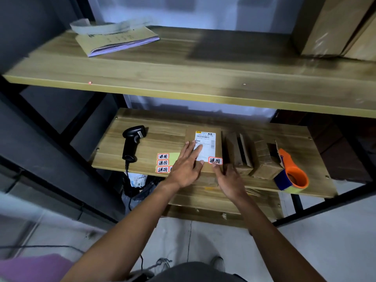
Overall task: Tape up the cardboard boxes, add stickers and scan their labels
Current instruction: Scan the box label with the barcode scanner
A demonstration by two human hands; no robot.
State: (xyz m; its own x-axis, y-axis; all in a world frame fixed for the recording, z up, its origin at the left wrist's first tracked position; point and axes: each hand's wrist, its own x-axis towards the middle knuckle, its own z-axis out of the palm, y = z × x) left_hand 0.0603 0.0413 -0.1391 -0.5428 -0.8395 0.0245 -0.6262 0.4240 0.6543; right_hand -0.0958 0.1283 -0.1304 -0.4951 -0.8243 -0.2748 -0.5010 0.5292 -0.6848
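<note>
A flat cardboard box (190,136) lies mid-frame on the lower shelf, with a white shipping label (207,139) on top and a red-bordered sticker (215,160) at the label's lower right corner. Left of it lie a yellow sticker sheet (163,162) and a black scanner (132,143). To the right stand smaller boxes (264,161) and an orange tape dispenser (294,173).

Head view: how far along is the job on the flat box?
Looks done: the flat cardboard box carries a white shipping label and a red-bordered sticker. In hand: the left hand rests flat on the label, the right hand is beside the sticker. Remaining: the black handheld scanner lies untouched, scanning seemingly pending; small cardboard boxes by the orange tape dispenser, one flap open, wait.
</note>
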